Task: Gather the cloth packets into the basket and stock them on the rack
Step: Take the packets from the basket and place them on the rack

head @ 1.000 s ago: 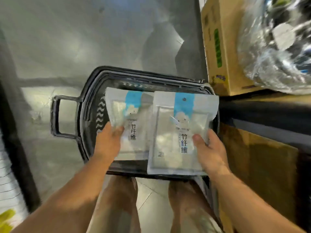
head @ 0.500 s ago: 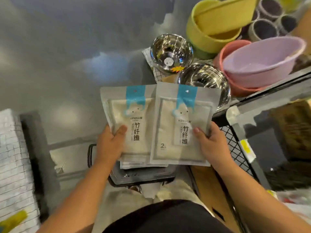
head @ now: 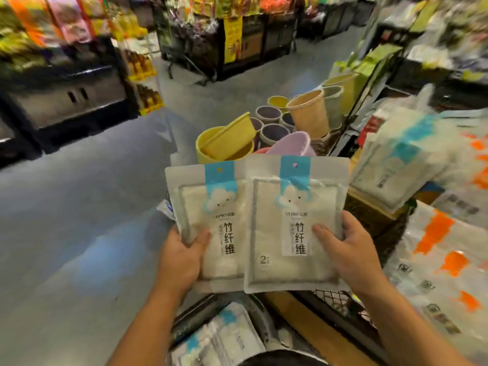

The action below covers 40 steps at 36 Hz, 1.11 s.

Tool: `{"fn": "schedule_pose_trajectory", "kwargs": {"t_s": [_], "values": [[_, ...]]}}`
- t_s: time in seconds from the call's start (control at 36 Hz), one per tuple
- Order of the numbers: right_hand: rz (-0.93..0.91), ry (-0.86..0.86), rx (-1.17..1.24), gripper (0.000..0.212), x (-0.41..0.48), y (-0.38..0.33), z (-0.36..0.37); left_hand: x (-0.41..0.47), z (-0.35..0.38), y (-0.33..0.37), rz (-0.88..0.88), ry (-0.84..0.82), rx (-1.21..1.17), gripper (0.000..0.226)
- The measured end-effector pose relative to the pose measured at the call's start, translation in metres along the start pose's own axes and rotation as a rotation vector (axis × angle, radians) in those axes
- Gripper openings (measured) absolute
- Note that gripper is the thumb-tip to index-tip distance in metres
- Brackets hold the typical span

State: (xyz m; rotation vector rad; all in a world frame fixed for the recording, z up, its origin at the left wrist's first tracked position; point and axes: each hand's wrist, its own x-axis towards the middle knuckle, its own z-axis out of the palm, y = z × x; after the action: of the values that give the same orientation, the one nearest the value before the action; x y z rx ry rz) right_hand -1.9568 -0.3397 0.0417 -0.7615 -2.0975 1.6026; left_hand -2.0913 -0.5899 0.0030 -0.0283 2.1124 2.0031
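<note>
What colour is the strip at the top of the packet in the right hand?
Light blue, on the otherwise pale grey-white packet held by the right hand; head view.

yellow bin (head: 224, 143), lilac basin (head: 290, 146), tan bucket (head: 307, 116)

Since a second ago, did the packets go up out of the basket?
Yes. The packets held in both hands rose away from the basket, which now sits low beneath them, with more packets inside.

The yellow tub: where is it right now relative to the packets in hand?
In the head view the yellow tub sits on the floor just beyond the top edge of the left-hand packet, with the lilac basin right beside it.
</note>
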Motion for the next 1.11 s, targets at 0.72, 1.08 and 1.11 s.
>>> {"fn": "schedule_pose_trajectory", "kwargs": {"t_s": [0.72,1.08,1.11], "values": [[0.387,0.252,0.374,0.038,0.18,0.136,-0.156,0.149,0.352,-0.014,-0.177,-0.694,0.162,0.083],[0.663,0.392,0.254,0.037,0.224,0.228,-0.118,0.214,0.413,-0.082,0.006,-0.62,1.121,0.05],[0.667,0.436,0.247,0.034,0.226,0.232,-0.116,0.217,0.411,-0.091,0.034,-0.637,1.138,0.047]]}}
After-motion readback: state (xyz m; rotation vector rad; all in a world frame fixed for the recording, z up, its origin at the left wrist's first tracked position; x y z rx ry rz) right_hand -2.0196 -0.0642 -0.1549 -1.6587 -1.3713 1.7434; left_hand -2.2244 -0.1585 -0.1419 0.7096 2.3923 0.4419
